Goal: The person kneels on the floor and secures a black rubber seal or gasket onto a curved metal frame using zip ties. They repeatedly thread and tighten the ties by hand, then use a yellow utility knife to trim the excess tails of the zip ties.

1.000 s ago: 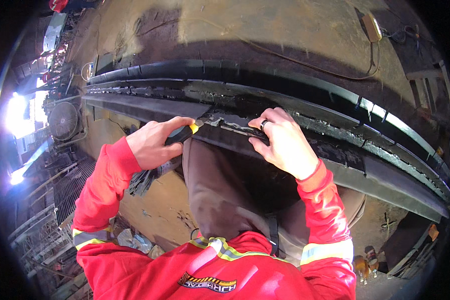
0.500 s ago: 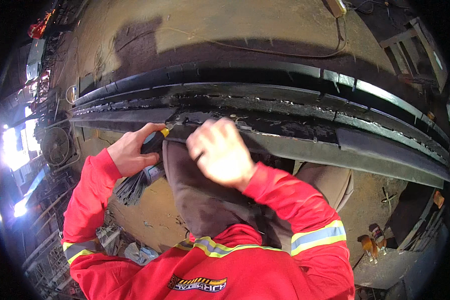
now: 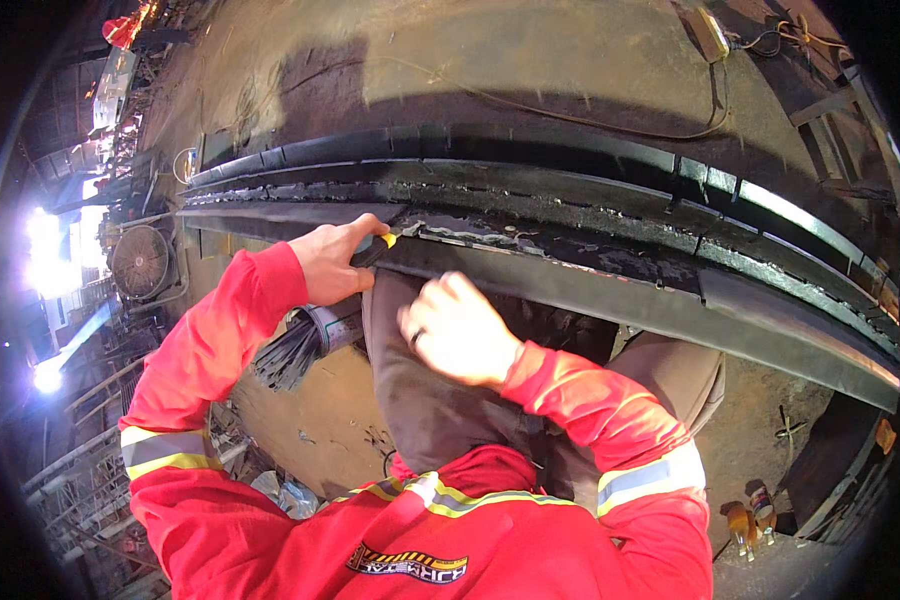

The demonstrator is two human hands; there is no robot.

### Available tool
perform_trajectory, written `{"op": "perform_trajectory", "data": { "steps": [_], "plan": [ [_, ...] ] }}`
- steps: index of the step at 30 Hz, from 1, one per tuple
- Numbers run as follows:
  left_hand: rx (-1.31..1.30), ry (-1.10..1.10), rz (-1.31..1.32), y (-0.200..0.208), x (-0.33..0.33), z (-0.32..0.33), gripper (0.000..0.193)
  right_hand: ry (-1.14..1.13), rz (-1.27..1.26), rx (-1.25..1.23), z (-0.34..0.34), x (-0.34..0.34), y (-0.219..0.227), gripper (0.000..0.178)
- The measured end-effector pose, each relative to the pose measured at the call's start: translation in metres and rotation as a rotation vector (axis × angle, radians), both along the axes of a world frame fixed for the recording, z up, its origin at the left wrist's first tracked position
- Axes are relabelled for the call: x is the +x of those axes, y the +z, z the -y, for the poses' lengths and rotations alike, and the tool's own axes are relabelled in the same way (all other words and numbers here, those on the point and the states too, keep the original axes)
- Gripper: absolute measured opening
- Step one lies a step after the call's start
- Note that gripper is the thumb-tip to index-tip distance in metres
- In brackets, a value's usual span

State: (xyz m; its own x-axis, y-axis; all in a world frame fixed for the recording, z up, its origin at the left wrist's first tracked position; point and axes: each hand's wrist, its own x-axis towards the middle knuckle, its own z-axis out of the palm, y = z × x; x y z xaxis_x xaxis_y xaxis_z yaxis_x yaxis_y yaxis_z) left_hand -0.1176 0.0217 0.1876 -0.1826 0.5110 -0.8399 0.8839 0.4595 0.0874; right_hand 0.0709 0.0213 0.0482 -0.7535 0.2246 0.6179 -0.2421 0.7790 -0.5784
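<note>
My left hand is closed round a tool with a dark handle and a yellow end; the rest of the tool is hidden, so I cannot tell its kind. Its yellow end is at the near edge of a long black metal beam, which has rough, flaking patches along its upper face. Close by on the right, above my lap, is my right hand. Its fingers are curled in, with a dark ring on one, and strong glare washes it out. Whatever it holds, if anything, is hidden.
More dark metal lengths run parallel beyond the beam. Below my left forearm sits a bundle of thin dark rods in a printed wrapper. A round fan stands at left. Two brushes lie at lower right. A cable crosses the floor.
My view has shifted, so the scene sits farther right. My right hand has drawn back from the beam's edge toward my lap. My left hand keeps hold of the tool.
</note>
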Motion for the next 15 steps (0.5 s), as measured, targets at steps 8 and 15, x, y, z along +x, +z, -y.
{"op": "perform_trajectory", "data": {
  "steps": [8,15],
  "plan": [
    [0.012,0.061,-0.002,0.004,0.007,0.007,0.061,-0.344,0.228,0.060,-0.064,-0.004,-0.019,0.015],
    [-0.006,0.075,-0.009,0.004,0.011,0.010,0.063,-0.330,0.232,0.099,-0.063,-0.006,-0.024,0.014]
  ]
}}
